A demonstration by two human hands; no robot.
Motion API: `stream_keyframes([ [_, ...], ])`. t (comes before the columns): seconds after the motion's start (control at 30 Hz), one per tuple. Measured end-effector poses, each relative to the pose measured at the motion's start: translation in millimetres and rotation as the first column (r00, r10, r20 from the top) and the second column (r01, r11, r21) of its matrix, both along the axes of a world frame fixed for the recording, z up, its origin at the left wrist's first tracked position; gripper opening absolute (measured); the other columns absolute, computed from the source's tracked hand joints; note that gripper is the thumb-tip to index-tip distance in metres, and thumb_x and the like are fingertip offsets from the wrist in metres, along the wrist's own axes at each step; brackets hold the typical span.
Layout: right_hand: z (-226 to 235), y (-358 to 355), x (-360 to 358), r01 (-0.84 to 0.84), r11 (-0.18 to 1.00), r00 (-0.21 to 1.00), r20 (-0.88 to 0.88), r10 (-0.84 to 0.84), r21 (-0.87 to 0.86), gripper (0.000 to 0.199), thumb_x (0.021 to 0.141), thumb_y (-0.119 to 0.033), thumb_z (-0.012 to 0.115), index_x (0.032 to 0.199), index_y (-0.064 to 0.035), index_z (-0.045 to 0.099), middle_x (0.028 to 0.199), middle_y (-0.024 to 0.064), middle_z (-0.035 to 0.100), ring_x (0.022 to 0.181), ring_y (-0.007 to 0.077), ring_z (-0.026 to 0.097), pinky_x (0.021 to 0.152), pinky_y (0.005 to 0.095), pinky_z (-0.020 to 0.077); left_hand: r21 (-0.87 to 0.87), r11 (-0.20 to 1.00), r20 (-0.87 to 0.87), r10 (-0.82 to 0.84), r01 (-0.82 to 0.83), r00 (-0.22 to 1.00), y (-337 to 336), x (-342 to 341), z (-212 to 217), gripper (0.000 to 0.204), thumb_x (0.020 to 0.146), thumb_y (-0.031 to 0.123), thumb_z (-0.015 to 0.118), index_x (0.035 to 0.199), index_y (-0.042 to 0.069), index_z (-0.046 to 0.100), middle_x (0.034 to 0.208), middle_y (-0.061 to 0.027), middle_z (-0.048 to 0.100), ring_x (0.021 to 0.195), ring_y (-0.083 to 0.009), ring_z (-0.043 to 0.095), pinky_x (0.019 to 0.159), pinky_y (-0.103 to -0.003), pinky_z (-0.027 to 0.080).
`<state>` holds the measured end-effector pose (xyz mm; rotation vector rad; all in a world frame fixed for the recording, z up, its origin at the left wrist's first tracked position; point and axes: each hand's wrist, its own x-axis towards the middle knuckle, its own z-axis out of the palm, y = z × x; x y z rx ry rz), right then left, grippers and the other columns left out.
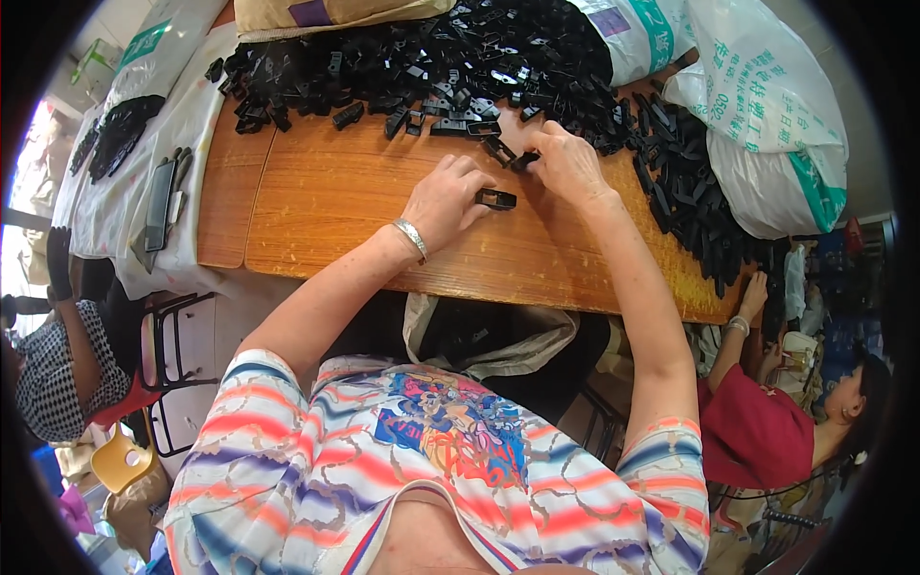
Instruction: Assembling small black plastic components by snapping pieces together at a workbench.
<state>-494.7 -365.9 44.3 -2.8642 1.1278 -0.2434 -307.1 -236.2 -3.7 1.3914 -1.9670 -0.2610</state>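
My left hand (448,197) rests on the wooden table (326,201) with its fingers closed on a small black plastic frame part (495,199). A silver bracelet circles that wrist. My right hand (565,163) is just beyond it, pinching another small black plastic piece (523,160) at the edge of the heap. A big pile of black plastic parts (431,62) covers the far side of the table and runs down its right side.
White printed sacks (767,105) lie at the table's right and back. A phone (158,204) lies on a white sheet at the left. An open bag (489,335) hangs under the table's near edge. One person sits at the right in red, another at the left.
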Motion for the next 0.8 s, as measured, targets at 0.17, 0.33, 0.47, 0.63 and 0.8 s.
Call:
stream_keyframes([
  [0.17,1,-8,-8,0.089,0.983,0.992,-0.099,-0.074,0.158,0.025,0.085,-0.022,0.071,0.104,-0.0057,0.069,0.105,0.0147,0.064,0.094,0.037,0.065,0.08,0.045,0.0529,-0.005,1.0,-0.003,0.013,-0.013,1.0,-2,-1,-3,0.031,0.077,0.013,0.077,0.105,0.007,0.065,0.105,-0.0095,0.06,0.103,-0.0298,0.054,0.09,-0.039,0.049],
  [0.33,-6,11,-10,0.143,0.981,0.99,-0.016,-0.142,0.133,0.029,0.086,-0.029,0.072,0.104,-0.0063,0.07,0.109,0.016,0.064,0.095,0.0381,0.065,0.081,0.046,0.0532,0.01,0.996,-0.005,0.087,-0.087,0.996,0,1,-2,0.029,0.077,0.015,0.078,0.102,0.006,0.066,0.102,-0.0082,0.06,0.101,-0.0289,0.055,0.087,-0.038,0.049],
  [0.47,-21,32,-9,0.14,0.99,0.977,0.159,-0.139,0.008,0.029,0.086,-0.023,0.073,0.108,-0.0038,0.069,0.101,0.0142,0.065,0.089,0.0352,0.066,0.079,0.0427,0.0531,-0.002,0.996,0.005,0.088,-0.088,0.996,-1,0,-3,0.027,0.077,0.015,0.078,0.1,0.006,0.066,0.1,-0.0078,0.06,0.099,-0.0284,0.055,0.085,-0.038,0.049],
  [0.63,-23,45,-14,0.146,0.972,0.868,0.449,-0.214,0.181,0.023,0.08,-0.01,0.075,0.102,-0.0063,0.071,0.092,0.0112,0.064,0.079,0.0268,0.068,0.07,0.0379,0.0537,-0.003,0.997,-0.006,0.079,-0.079,0.997,-3,-2,-3,0.027,0.076,0.015,0.078,0.099,0.007,0.067,0.097,-0.0073,0.059,0.097,-0.0281,0.055,0.084,-0.038,0.049],
  [0.8,-17,81,-4,-0.03,0.984,0.866,0.496,-0.062,0.174,0.025,0.077,-0.005,0.074,0.101,-0.0054,0.071,0.088,0.0101,0.062,0.072,0.0258,0.066,0.066,0.0373,0.0525,-0.015,0.996,-0.005,0.089,-0.089,0.996,-3,2,-5,0.024,0.077,0.017,0.078,0.097,0.007,0.067,0.096,-0.0069,0.059,0.097,-0.0279,0.055,0.084,-0.038,0.049],
])
